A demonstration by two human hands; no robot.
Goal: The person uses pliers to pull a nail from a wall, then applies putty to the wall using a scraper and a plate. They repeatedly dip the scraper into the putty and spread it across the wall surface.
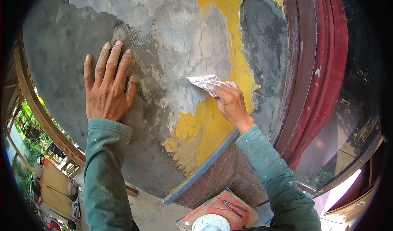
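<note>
My left hand [108, 87] lies flat with spread fingers on the dark grey patch of the wall [61, 63]. In my right hand [235, 102] is a folded, dusty white and pinkish sheet [204, 83] that looks like sandpaper, pinched between thumb and fingers. The sheet touches the pale patched plaster [176, 83], just below a thin crack [201, 42]. Yellow paint [204, 128] shows beside and below that hand. Both green sleeves carry pale dust or paint marks.
A blue-edged ledge [200, 167] runs along the wall's bottom. Beneath it, a printed sack or box [192, 218] holds pliers [232, 206] and a round whitish lid or container [211, 223]. At right are a brown frame [303, 67] and a red curtain [327, 79].
</note>
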